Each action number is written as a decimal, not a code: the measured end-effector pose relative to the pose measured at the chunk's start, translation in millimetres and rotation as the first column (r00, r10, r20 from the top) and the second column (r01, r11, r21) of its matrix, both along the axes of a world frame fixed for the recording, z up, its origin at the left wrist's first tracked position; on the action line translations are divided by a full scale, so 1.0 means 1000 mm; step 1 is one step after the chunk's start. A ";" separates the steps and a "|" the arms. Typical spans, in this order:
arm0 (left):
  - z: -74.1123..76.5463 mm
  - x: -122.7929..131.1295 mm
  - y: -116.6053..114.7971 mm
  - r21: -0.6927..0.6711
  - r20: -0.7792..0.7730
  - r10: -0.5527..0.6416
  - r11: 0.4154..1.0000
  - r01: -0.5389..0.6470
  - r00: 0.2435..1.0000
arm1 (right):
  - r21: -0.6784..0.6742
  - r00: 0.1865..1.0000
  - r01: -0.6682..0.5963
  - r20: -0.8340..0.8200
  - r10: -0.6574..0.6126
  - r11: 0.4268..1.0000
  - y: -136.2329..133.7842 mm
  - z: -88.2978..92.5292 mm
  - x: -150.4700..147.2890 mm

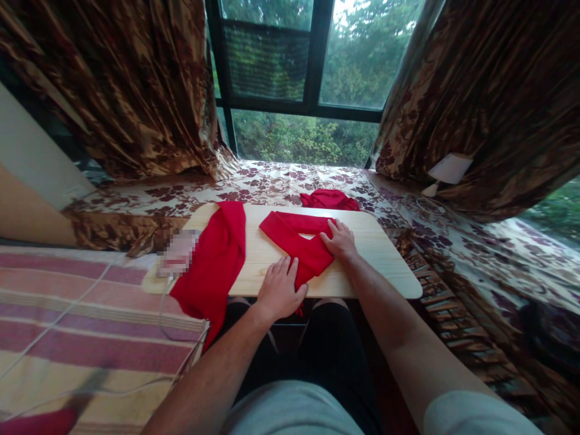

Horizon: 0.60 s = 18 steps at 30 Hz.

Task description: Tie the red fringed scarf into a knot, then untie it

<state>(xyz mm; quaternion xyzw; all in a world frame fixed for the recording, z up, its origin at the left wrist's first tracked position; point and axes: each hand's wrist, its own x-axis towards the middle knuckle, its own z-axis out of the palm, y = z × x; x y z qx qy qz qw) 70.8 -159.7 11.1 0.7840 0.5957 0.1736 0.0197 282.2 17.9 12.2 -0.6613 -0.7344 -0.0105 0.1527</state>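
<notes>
A long strip of red cloth lies folded at angles on the light wooden table, with a small gap of bare wood showing between its bands. My left hand rests at the near edge of the strip, its fingers stretched out and the thumb apart. On the right end of the same cloth, my right hand lies with spread fingers pressing down. Another red cloth, left of my hands, drapes off the table's near edge.
A third red cloth is bunched behind the table on the flowered cover. A blurred-out object with a cable sits at the table's left end. A striped bed cover lies left; a white lamp stands back right, near the curtains.
</notes>
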 end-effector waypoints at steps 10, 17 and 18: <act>-0.001 0.000 -0.001 0.006 0.004 0.014 1.000 -0.014 1.000 | 0.089 0.998 -0.042 0.040 0.039 0.995 -0.021 0.003 -0.001; -0.002 0.000 -0.001 0.041 -0.007 0.006 0.999 -0.006 1.000 | 0.166 1.000 -0.028 0.010 0.026 0.986 -0.041 -0.001 0.008; -0.003 0.000 -0.001 0.042 -0.008 0.003 0.999 -0.003 1.000 | 0.165 1.000 -0.021 0.004 0.021 0.986 -0.042 -0.001 0.009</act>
